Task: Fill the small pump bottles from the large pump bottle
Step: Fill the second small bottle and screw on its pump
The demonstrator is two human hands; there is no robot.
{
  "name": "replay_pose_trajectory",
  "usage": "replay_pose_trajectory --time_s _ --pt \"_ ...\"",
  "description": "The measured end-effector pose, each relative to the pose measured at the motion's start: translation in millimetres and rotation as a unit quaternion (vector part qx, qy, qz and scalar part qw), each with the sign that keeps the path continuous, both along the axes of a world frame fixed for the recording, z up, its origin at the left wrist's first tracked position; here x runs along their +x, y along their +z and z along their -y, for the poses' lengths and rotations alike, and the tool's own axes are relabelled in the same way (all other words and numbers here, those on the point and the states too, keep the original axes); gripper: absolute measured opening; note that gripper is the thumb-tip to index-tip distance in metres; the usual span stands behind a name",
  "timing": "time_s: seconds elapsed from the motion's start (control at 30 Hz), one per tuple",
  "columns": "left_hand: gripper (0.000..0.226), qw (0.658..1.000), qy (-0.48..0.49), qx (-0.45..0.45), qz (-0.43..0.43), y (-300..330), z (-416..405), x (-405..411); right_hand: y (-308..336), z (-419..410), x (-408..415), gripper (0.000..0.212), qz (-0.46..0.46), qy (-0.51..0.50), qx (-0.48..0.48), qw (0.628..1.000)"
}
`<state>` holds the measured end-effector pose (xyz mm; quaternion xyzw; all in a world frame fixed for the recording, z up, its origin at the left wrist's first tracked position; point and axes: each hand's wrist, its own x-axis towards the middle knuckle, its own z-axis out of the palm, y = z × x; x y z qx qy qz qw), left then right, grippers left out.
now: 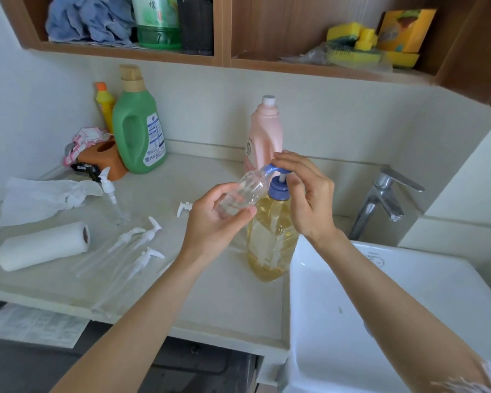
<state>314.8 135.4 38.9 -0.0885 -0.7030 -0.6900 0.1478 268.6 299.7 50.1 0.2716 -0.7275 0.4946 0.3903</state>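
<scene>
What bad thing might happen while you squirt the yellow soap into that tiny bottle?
The soap could miss: the left hand holds the small clear bottle tilted, its narrow mouth up at the blue pump spout. Pressing with the right hand might also tip the large bottle, which stands close to the sink edge.
</scene>
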Motion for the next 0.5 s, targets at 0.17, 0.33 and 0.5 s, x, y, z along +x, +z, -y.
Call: replay_pose_trajectory --time_s 0.17,0.33,0.5 --pt "0.033 1.000 0.012 -0.013 0.023 -13 3 -5 -19 7 -2 0.037 -0.016 -0.005 -0.012 1.000" --pt "0.034 0.999 0.009 -0.014 0.040 -12 5 -5 -18 7 2 0.038 -0.015 -0.015 0.011 1.000" --pt "0.030 0.999 -0.003 -0.008 0.033 -5 0 -1 6 -1 3 0.033 -0.021 -0.014 0.058 0.998"
